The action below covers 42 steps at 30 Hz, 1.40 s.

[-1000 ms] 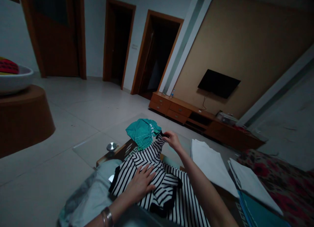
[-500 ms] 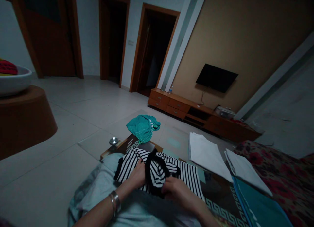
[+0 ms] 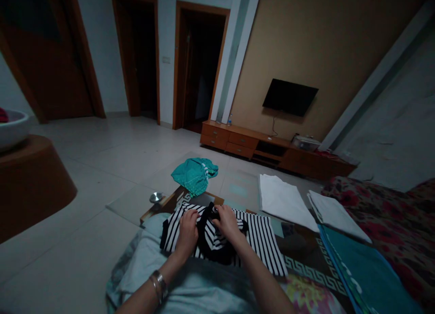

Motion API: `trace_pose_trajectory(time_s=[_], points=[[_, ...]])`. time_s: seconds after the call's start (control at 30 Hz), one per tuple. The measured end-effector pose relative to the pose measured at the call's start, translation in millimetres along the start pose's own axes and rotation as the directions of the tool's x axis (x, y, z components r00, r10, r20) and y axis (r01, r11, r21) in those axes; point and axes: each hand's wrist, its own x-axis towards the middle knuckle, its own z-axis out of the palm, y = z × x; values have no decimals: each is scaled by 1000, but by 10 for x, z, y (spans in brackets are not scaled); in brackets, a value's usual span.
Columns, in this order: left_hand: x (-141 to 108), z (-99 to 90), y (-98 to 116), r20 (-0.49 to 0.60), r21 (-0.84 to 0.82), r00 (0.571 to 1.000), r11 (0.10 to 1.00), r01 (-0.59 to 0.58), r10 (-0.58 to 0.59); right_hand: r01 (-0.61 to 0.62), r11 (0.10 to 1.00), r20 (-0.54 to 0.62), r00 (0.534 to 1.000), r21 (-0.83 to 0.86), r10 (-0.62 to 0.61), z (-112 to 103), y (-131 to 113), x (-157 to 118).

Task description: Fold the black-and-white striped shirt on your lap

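A black-and-white striped garment (image 3: pixel 263 241) with black trim lies across the near side of a glass table (image 3: pixel 136 191). On its left part rests my left hand (image 3: pixel 188 228), fingers bent down against the stripes beside the black band. My right hand (image 3: pixel 227 221) is at the top of the black band, its fingers closed on the trim. Both hands are close together, with the band between them. Pale blue-green cloth (image 3: pixel 190 282) lies beneath my forearms, on the near side of the garment.
Beyond the garment is a crumpled teal cloth (image 3: pixel 193 176). Two folded white cloths (image 3: pixel 285 200) and a folded teal cloth (image 3: pixel 367 268) lie to the right, near a floral sofa (image 3: pixel 367 214). A metal disc (image 3: pixel 156 197) sits at left.
My right hand has moved up and away from me, from the lower edge of the black band to its top. My left hand has shifted slightly left and up. The view has turned a little.
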Motion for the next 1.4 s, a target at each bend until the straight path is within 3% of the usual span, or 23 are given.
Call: trace_pose_trajectory(time_s=[0.13, 0.3, 0.4, 0.5, 0.6, 0.7, 0.8, 0.97, 1.03, 1.13, 1.17, 1.2, 1.27, 1.4], points=[[5, 20, -2, 74, 62, 997, 998, -12, 7, 30, 986, -46, 999, 167, -22, 24, 137, -104], [28, 17, 28, 147, 106, 988, 993, 40, -56, 126, 869, -147, 987, 478, -62, -179, 698, -580], [45, -3, 59, 150, 107, 985, 992, 69, -84, 21, 863, -158, 985, 504, 68, -180, 1044, -869], [64, -19, 72, 134, 91, 986, 992, 87, -98, -134, 857, -178, 951, 498, 253, -160, 1188, -1002], [75, -24, 70, 127, 26, 987, 995, 95, -98, -164, 831, -189, 933, 532, 306, -194, 1071, -971], [70, -15, 85, 205, -24, 976, 996, 85, -79, -37, 865, -132, 984, 500, 118, -211, 816, -864], [80, -4, 135, 352, 14, 935, 999, 44, -46, 27, 929, -64, 998, 369, -4, -149, 613, -756], [166, -128, 269, 499, 50, 866, 999, -9, -17, -15, 954, -77, 996, 300, 40, -84, 589, -659], [194, -248, 320, 575, 74, 818, 996, -48, -3, -28, 953, -66, 997, 302, 50, -121, 648, -660], [218, -427, 394, 734, 98, 679, 987, -130, 17, -45, 960, -24, 998, 278, 53, -198, 714, -667], [223, -465, 421, 758, 94, 651, 984, -152, 29, -52, 962, -34, 997, 269, 63, -224, 719, -661], [227, -487, 450, 762, 83, 646, 983, -164, 44, -60, 963, -59, 995, 263, 78, -249, 714, -648], [229, -481, 512, 734, 35, 677, 992, -124, 58, -79, 963, -116, 987, 257, 112, -299, 681, -610], [194, -366, 612, 702, -56, 707, 984, 169, -82, -72, 964, -80, 992, 258, 95, -373, 589, -573]])
